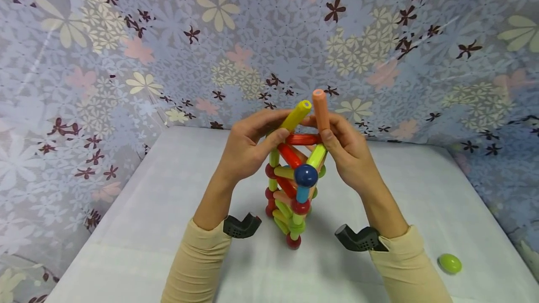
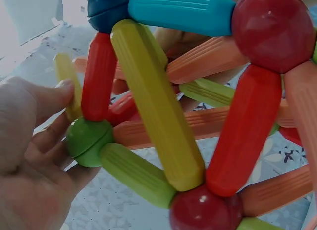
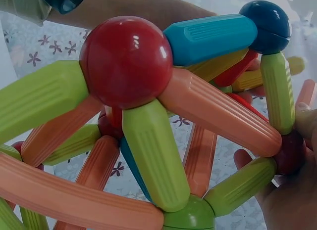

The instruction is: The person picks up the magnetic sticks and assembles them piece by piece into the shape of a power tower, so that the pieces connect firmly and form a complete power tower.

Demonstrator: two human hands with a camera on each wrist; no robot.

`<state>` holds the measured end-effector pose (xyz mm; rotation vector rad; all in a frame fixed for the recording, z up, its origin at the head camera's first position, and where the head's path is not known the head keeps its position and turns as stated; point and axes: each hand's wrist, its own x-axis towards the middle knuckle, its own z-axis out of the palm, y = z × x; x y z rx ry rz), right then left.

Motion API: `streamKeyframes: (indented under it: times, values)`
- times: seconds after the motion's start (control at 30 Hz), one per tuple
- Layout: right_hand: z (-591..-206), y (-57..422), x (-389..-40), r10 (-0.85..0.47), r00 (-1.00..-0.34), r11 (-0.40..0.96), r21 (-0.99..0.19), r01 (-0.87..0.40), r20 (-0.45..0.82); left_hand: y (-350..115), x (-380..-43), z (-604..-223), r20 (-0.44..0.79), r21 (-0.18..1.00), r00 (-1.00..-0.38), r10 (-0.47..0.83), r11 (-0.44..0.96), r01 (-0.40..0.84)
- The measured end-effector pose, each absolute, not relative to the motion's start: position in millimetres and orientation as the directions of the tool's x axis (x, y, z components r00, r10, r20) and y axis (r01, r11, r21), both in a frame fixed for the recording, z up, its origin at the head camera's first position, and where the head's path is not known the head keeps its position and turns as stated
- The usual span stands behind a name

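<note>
A tower of magnetic rods and balls stands on the table, with a blue ball (image 1: 306,175) at its top corner nearest me. My left hand (image 1: 248,148) pinches a yellow rod (image 1: 296,115) between thumb and fingers. That rod's lower end meets a green ball (image 2: 89,142) in the left wrist view. In my right hand (image 1: 348,151) a peach rod (image 1: 321,111) is held upright, slanting slightly. Its base is at a dark red ball (image 3: 290,153), partly hidden by the fingers. A red rod (image 1: 303,140) spans the top between both hands.
A loose green ball (image 1: 449,263) lies on the white table (image 1: 139,228) at the right. Flowered cloth (image 1: 252,36) rises behind the table. Black wrist cameras sit on both wrists, near the tower's sides.
</note>
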<state>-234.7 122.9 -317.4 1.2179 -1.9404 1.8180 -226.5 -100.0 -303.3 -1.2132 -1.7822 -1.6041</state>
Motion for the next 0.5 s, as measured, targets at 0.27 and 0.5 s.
streamKeyframes:
  times: [0.27, 0.5]
  values:
    - [-302, 119, -224, -0.448, -0.613, -0.107, -0.719, -0.686, 0.651, -98, -226, -306, 0.777, 0.593, -0.566, 0.276, -0.019, 0.805]
    - [-347, 134, -274, -0.370, -0.732, -0.161, -0.815, -0.556, 0.572, -98, -226, -311, 0.745, 0.645, -0.607, 0.277, -0.066, 0.761]
